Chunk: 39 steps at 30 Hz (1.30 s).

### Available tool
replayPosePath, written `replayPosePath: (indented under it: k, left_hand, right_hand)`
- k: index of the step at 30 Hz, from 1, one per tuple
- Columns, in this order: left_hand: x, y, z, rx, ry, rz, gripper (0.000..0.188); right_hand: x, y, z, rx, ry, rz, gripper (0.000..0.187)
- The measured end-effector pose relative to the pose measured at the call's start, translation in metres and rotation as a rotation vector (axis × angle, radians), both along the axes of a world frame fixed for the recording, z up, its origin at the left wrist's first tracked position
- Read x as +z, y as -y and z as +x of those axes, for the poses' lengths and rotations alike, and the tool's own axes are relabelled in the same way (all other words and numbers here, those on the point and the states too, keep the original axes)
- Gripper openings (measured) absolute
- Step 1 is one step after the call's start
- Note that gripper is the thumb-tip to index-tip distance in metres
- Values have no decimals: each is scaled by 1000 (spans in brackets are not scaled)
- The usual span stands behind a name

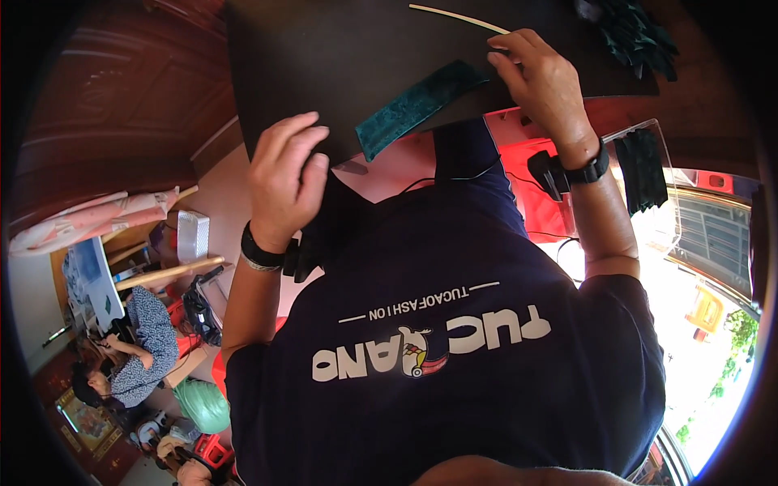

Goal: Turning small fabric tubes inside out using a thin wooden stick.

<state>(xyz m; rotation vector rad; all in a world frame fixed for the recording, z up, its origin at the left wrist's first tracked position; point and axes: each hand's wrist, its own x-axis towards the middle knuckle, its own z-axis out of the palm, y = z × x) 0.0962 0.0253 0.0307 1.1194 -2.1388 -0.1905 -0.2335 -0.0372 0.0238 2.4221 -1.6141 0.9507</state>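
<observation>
A dark green velvet strip (413, 109) lies slanted along the near edge of the black tabletop (340, 57), its left end hanging slightly over that edge. To its left is my left hand (288, 178), raised with fingers spread and holding nothing. My right hand (539, 77) is beyond the strip's right end, with curled fingers and the thumb close to the forefinger. A thin pale stick (458, 18) runs up to the left from those fingers and appears gripped there. The hand hides the stick's near end.
A dark green fabric pile (636, 40) lies at the table's far right. More dark strips (640, 170) hang over a clear plastic bin (671, 186) beside my right forearm. Red material (535, 190) is under the table edge. At left, a person (142, 348) sits at another table.
</observation>
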Motion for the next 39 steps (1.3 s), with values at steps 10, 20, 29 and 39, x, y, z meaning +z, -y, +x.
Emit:
replayPosePath:
  k: [10,20,29,39]
  left_hand:
    - [-29,-1,-39,-224,384,17,41]
    - [-30,-4,-34,-193,533,125,65]
    - [-34,2,-37,-182,499,97,66]
    - [-45,4,-30,-257,268,59,49]
  right_hand:
    - [-18,-42,94,689,-49,145,76]
    - [-39,-29,38,258,-249,141,86]
    - [-42,-8,-4,242,190,239,61]
    - [-15,2,-13,-98,206,103,39]
